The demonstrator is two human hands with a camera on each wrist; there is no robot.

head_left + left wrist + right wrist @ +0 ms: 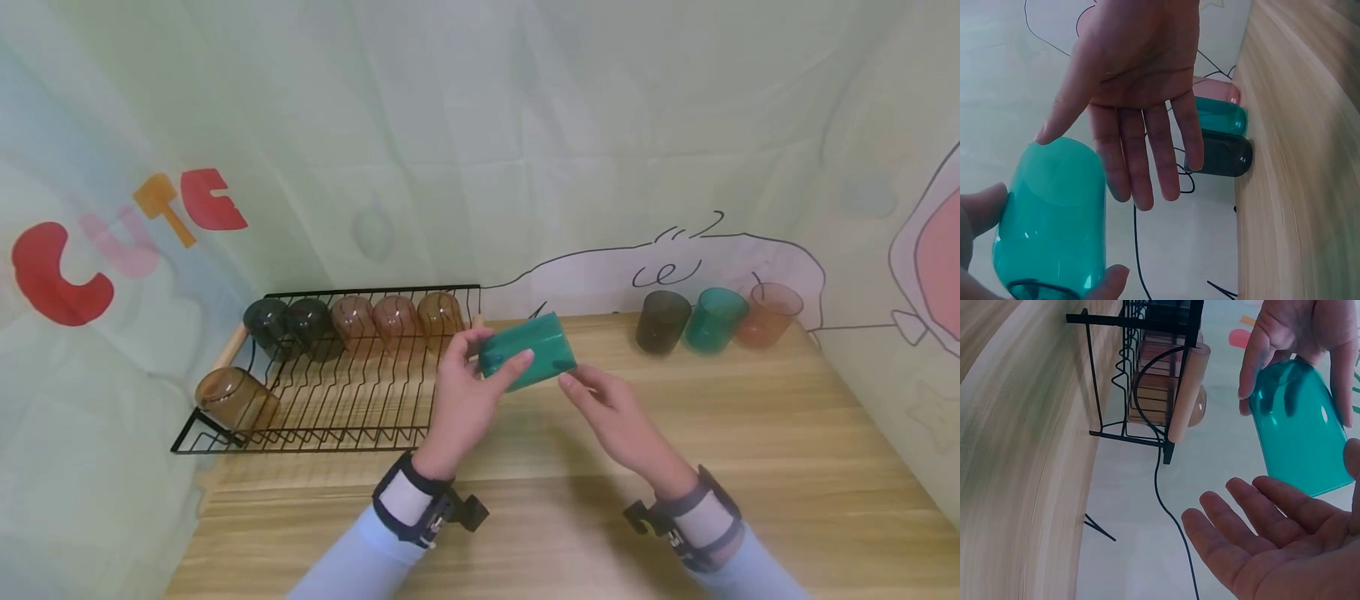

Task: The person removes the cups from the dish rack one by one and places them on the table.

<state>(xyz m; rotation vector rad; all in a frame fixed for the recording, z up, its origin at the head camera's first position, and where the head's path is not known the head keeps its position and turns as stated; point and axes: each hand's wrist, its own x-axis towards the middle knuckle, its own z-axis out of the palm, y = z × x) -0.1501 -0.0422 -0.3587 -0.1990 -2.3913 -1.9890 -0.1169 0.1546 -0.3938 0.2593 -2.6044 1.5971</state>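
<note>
Mid-frame in the head view, the left hand (465,393) grips a teal cup (542,340) with thumb and fingers, its mouth toward the right hand (628,423). Only the wrist views bare the right hand's straight, unclenched fingers and its palm. At frame left, the head view alone shows all six cups (354,321) on the wire rack (337,451).

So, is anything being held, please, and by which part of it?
The teal cup: the left hand grips its base end. The right hand is by the rim, contact unclear.
</note>
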